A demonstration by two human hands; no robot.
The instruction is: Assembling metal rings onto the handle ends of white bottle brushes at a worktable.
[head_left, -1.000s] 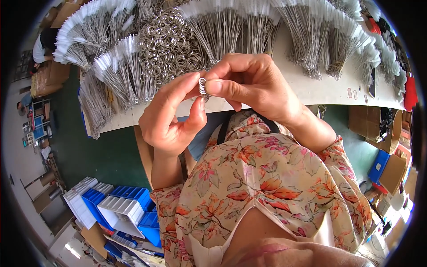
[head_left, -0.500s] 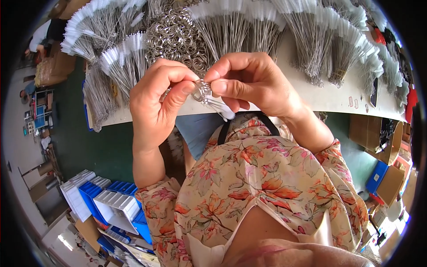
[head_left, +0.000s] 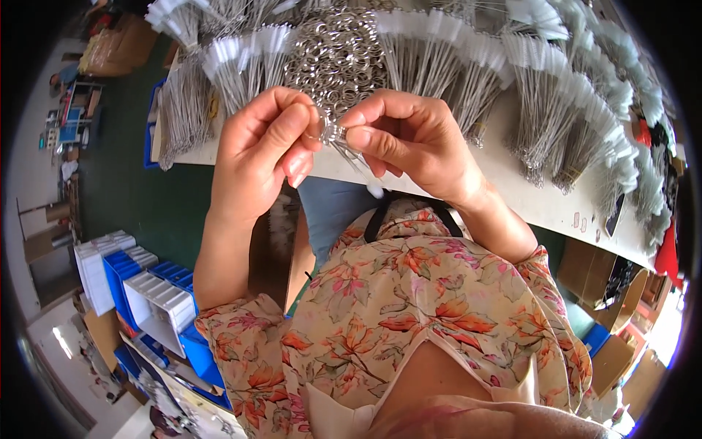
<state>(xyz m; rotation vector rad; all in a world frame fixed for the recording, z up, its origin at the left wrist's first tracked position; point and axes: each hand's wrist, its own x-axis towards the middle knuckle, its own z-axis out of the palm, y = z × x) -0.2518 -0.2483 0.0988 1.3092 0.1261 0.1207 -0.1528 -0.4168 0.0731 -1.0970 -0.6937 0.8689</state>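
Observation:
My left hand and my right hand meet in front of my chest, above the near edge of a white table. Between their fingertips they pinch a small metal ring with a thin wire brush hanging from it, its white tip pointing down and right. A heap of loose metal rings lies on the table just beyond my fingers. Bundles of white-tipped wire brushes fan out across the table around the heap.
Blue and white plastic bins are stacked on the green floor at lower left. Cardboard boxes stand under the table at right. More boxes and clutter sit at far left. My flowered blouse fills the lower middle.
Both hands have stayed together on the ring while the view shifted. The brush now hangs lower from the ring, and my left fingers have turned more upright.

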